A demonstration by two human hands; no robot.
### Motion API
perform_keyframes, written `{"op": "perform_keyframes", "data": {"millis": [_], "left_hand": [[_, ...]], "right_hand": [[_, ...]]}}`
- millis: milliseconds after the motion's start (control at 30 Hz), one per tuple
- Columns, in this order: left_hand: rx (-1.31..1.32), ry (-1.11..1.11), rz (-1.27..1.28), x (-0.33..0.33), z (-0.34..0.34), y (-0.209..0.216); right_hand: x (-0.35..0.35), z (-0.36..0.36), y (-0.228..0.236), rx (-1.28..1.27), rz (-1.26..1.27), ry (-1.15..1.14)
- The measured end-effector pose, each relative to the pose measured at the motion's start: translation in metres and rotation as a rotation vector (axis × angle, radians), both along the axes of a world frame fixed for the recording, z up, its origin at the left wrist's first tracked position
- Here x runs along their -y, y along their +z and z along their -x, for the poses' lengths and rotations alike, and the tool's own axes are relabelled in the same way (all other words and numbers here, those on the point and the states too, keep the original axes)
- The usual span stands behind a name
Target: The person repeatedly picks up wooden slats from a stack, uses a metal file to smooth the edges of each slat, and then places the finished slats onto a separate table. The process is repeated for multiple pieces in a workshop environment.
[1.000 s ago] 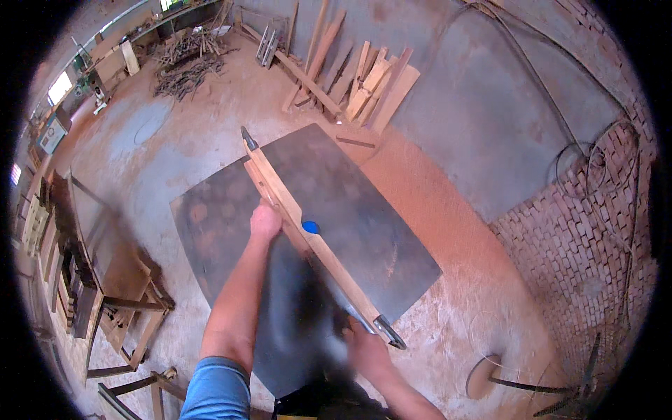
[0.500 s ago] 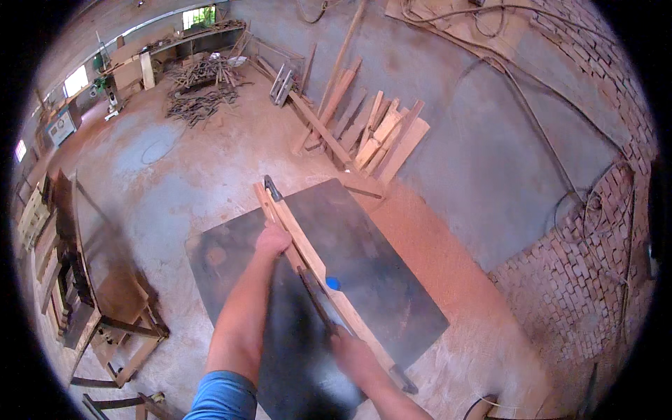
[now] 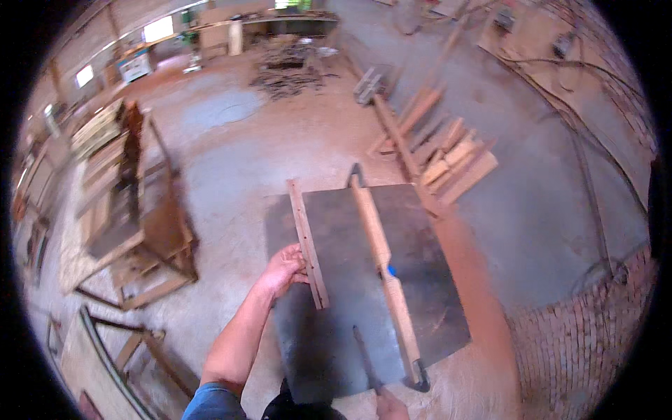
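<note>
My left hand is closed on a narrow wooden strip with small dark marks along it, held over the left part of a dark flat tabletop. At the near edge my right hand, partly cut off by the lower rim, grips a thin dark stick whose far tip points over the table. Between the hands and the table's right side runs a long wooden guide board with a notch. A black clamp sits at its far end, another black clamp at its near end. A blue round piece shows at the notch.
Left stands a wooden rack stacked with timber. Boards lean along the right wall, and a scrap heap lies at the back. Loose bricks are stacked at the right. Reddish sawdust covers the floor beside the table.
The wooden strip has come away from the guide board, moved left in my left hand. My right hand has drawn back toward me with the dark stick. The view has swung left.
</note>
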State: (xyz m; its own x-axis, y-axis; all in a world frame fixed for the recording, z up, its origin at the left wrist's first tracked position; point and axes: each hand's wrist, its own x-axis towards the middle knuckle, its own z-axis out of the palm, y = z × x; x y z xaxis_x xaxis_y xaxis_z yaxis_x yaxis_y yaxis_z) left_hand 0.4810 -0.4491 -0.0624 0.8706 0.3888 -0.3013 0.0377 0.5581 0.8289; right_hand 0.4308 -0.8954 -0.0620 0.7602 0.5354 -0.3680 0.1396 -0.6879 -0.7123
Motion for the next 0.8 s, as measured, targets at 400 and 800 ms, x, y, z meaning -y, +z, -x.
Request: {"op": "perform_keyframes", "data": {"millis": [400,800], "left_hand": [[-0.133,0.503,-0.174,0.123,0.347,0.047],[-0.505,1.414,0.006,0.255,0.543,0.001]], "right_hand": [[-0.018,0.022,0.003,-0.43,0.007,0.075],[-0.093,0.141,0.061,0.46,0.299,1.113]]}}
